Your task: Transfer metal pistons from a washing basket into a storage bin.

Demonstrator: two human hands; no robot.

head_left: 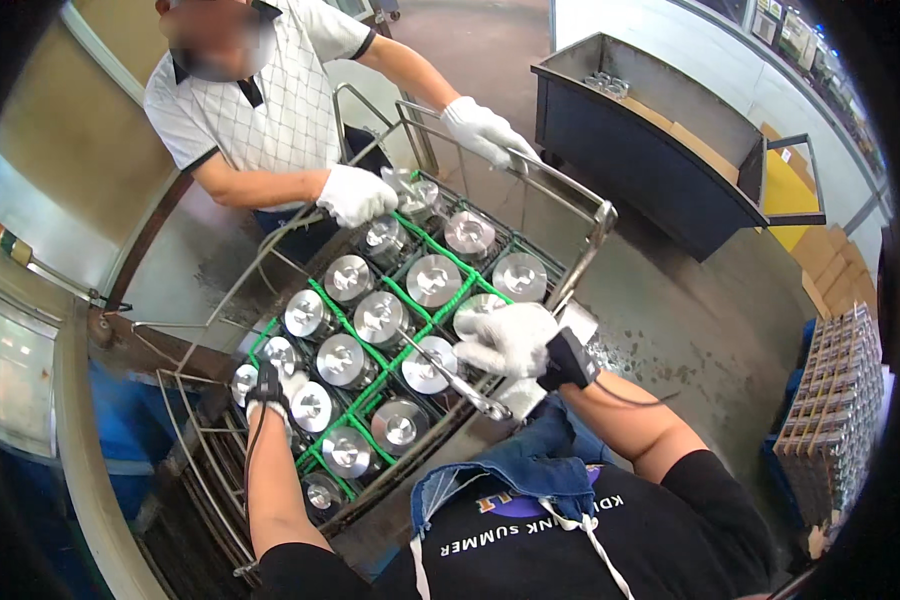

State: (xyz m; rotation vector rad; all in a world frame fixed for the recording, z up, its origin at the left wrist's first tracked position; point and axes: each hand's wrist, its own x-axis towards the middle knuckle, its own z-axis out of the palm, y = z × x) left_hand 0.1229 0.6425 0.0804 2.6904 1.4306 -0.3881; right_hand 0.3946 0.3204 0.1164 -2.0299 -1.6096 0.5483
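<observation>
Shiny round metal parts that look like pistons stand in rows in a metal rack, between green-wrapped dividers. My gloved left hand reaches down at the rack's left side, among the pistons there; a black wrist device hides most of its fingers. Over the right side hovers my right hand in a white glove, its fingers spread near a piston; no held object shows. Below it, a metal rod slants across the rack's near edge, beside another piston.
Across the rack, a co-worker in white gloves has one hand by the far pistons and the other on the rack's metal rail. A dark wheeled bin stands far right. Stacked crates stand at right.
</observation>
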